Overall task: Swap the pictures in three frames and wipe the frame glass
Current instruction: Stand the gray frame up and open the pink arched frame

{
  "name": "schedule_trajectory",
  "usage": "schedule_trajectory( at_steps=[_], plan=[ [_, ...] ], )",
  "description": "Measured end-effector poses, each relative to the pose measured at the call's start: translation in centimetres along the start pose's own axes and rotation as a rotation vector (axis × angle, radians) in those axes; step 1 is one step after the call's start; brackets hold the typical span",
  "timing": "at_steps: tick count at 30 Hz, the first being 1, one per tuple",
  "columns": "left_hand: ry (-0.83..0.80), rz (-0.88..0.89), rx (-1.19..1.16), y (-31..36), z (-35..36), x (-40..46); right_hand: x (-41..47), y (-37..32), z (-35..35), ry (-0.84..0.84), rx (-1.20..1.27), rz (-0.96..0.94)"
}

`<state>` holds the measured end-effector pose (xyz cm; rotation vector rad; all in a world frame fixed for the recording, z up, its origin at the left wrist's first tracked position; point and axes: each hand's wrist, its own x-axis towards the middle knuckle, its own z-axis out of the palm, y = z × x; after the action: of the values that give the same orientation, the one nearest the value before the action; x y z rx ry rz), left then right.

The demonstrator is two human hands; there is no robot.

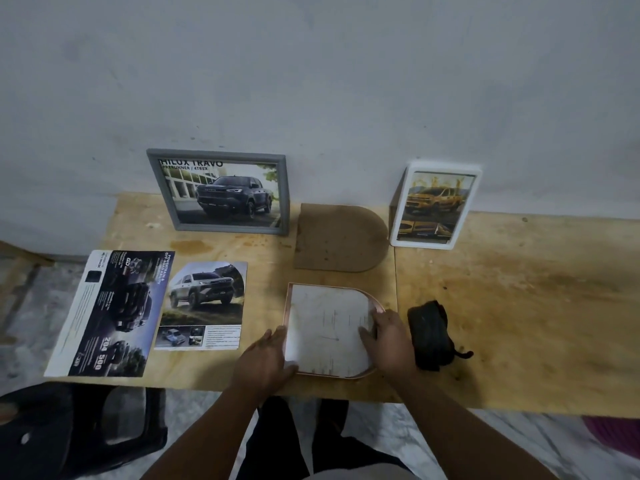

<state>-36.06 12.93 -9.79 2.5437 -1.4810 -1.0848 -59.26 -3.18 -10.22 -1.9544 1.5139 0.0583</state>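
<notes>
While I look down from the head camera, I see both hands at the arched frame (pixel 330 329) that lies flat near the front edge of the plywood table (pixel 519 306). It has a thin copper-coloured rim, and a pale sheet (pixel 329 323), white side up, lies in it. My left hand (pixel 266 362) is at the frame's left side, with the thumb over the lower left corner of the sheet and the fingers along the edge; they look loosely curled, and I cannot tell whether they pinch the sheet or only rest on it. My right hand (pixel 388 337) lies on the frame's right side, fingers fairly straight and spread, pressing down on the sheet near the curved end.

Just right of that hand lies a crumpled black cloth (pixel 431 336), near the frame but apart from it. Behind the frame, a brown backing board (pixel 341 239) of the same arched shape lies flat on the table.

At the back, a grey frame (pixel 221 192) with a dark pickup picture leans against the wall (pixel 311 81). To the right, a white frame (pixel 434 206) with a yellow pickup picture stands upright by the wall.

On the left, two loose prints lie flat: a silver pickup print (pixel 204 304), just left of the arched frame, and a larger dark brochure page (pixel 110 313) beside it, reaching the table's front left corner.
</notes>
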Motion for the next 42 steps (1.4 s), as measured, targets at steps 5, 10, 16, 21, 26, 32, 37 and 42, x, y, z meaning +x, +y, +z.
schedule_trajectory(
  at_steps=[5,10,16,21,26,32,37,42],
  plan=[
    [-0.015,0.018,0.007,-0.1,0.2,0.0,-1.4,-0.5,0.8,-0.039,-0.246,0.042],
    [-0.01,0.017,0.032,0.0,0.2,0.0,-1.6,-0.8,1.1,-0.011,-0.274,0.076],
    [-0.02,0.002,0.069,0.4,0.0,-0.1,-2.1,-1.2,1.2,0.052,-0.288,0.088],
    [-0.034,-0.027,0.071,1.1,-0.3,0.0,-2.8,-1.5,0.8,0.094,-0.18,0.137],
    [-0.043,-0.04,0.065,1.2,-0.5,0.0,-2.7,-0.6,0.0,0.109,0.045,0.146],
    [-0.032,-0.026,0.065,1.3,-0.6,-0.2,-2.1,-0.1,-1.2,0.048,-0.21,0.098],
    [-0.034,-0.026,0.084,1.5,-0.7,-0.2,-1.4,-0.6,-0.4,-0.077,-0.246,0.082],
    [-0.055,-0.049,0.068,1.7,-0.8,-0.2,-1.5,-0.3,1.3,-0.085,-0.292,0.07]
  ],
)
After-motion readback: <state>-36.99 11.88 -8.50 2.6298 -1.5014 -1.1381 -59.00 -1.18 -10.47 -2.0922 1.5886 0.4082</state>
